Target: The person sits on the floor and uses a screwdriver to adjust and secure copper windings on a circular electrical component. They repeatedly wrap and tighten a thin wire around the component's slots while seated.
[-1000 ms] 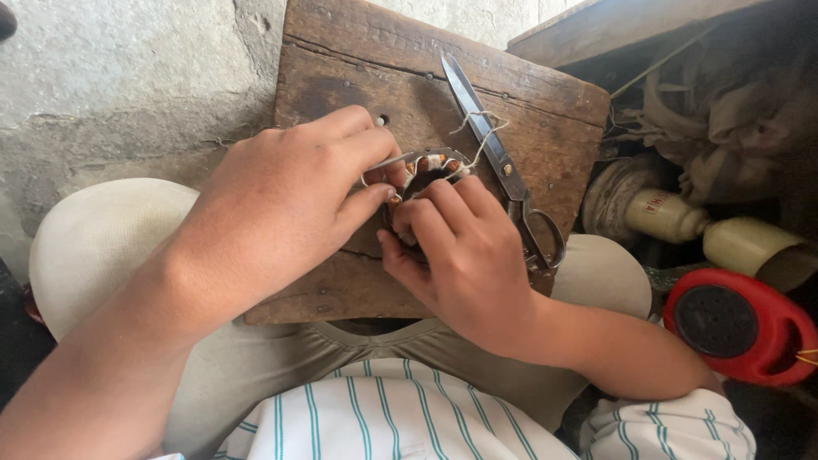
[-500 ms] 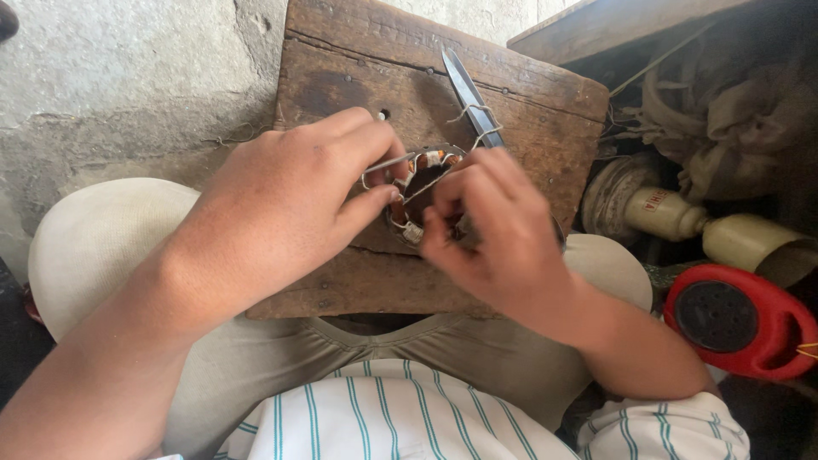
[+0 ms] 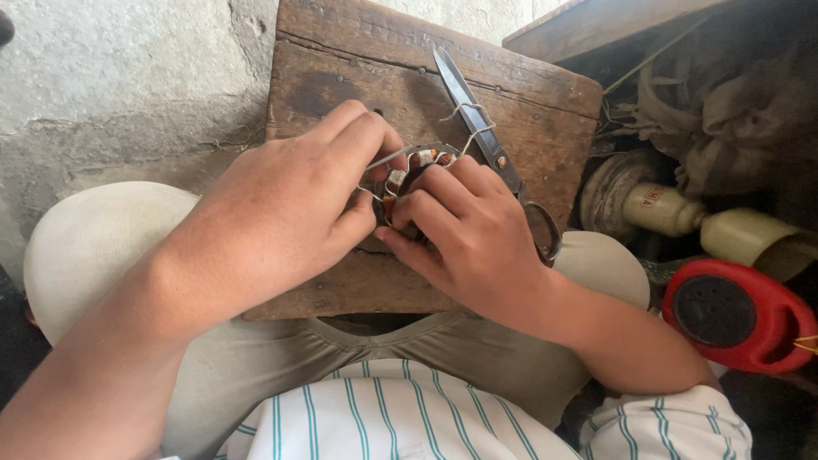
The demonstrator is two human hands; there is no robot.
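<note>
On the worn wooden board (image 3: 341, 264) across the lap, both hands pinched a small wound coil (image 3: 415, 170), left hand (image 3: 290, 213) gripping a pale strand, right hand (image 3: 464, 230) steadying; keeping that strand taut seemed wise.

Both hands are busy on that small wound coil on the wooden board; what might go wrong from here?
1. The steel scissors lie right beside the right hand, blades bare, with a loop of string over them; a sideways slip might nick fingers.
2. The worn wooden board rests only on the knees, so it may tip.
3. The small ring-shaped wound coil is pinched between the left hand and the right; its thin wire could kink.
</note>
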